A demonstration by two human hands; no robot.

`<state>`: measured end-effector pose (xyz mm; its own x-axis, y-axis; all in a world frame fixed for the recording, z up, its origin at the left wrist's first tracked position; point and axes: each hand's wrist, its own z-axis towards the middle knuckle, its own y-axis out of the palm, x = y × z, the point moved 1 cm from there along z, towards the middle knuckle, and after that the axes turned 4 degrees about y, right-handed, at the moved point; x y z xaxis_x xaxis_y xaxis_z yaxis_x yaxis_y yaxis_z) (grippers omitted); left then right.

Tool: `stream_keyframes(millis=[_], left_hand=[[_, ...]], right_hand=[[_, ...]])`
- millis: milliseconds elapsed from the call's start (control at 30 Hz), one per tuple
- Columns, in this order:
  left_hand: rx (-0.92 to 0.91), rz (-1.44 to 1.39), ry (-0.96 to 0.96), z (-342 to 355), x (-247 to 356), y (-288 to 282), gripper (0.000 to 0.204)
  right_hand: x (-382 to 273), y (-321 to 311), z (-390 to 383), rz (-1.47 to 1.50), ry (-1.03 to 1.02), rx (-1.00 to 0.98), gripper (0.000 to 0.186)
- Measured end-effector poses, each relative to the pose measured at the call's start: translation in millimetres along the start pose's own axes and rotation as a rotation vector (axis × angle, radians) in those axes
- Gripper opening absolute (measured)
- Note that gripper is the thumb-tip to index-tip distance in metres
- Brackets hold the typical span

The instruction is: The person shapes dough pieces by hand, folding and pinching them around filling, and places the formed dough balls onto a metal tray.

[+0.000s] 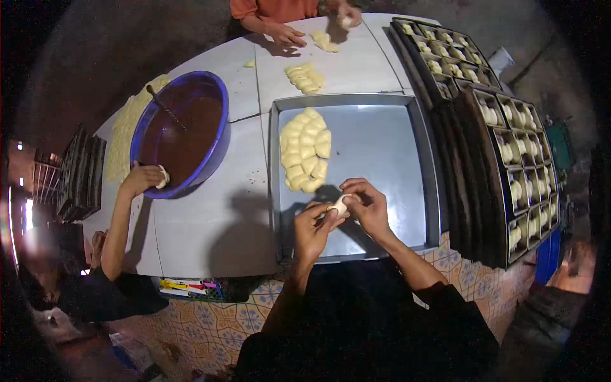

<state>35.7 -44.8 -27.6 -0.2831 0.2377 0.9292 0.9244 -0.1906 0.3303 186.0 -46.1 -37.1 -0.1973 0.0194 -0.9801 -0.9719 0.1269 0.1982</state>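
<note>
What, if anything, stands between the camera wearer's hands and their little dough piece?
Nothing visible does: the left hand and right hand both touch the dough piece directly, over the metal tray.

Here you are, looking through the left of two wide fisheye cameras worn on your head! It sits high above the tabletop [191, 239], tipped steeply down and facing away from your body, with your forearms [410, 261] coming in from below. And it's close: your left hand [312, 232] and right hand [370, 205] land just below centre, over the tray [382, 165]. What a sweep, up to the person in orange [286, 9] across from you, down to the patterned floor [210, 331], straight edges bowing toward a round, dark rim!
</note>
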Motion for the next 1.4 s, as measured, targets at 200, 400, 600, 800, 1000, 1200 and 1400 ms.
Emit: stream_keyframes(millis=[200, 400, 600, 800, 1000, 1200, 1400], left_hand=[[0.064, -0.248, -0.102, -6, -25, 11, 0.020], [-0.105, 0.439, 0.072, -14, -52, 13, 0.042], [0.028, 0.067, 0.197, -11, -45, 23, 0.042], [0.126, -0.134, -0.416, 4, -91, 30, 0.054], [0.086, -0.244, -0.523, 11, -85, 21, 0.065], [0.291, 0.198, 0.093, 20, -64, -17, 0.069], [-0.073, 0.862, 0.090, 38, -50, -34, 0.081]], right_hand=[[3, -19, -36, -0.407, -0.008, -0.188, 0.023], [12, -34, -44, -0.425, 0.096, 0.028, 0.039], [18, -70, -21, -0.337, 0.347, -0.245, 0.040], [62, -90, 4, -0.361, 0.214, 0.052, 0.035], [43, -73, 22, -1.002, 0.151, -0.153, 0.038], [46, 2, 77, -1.016, -0.057, -0.015, 0.035], [61, 25, 73, -0.435, 0.008, 0.015, 0.022]])
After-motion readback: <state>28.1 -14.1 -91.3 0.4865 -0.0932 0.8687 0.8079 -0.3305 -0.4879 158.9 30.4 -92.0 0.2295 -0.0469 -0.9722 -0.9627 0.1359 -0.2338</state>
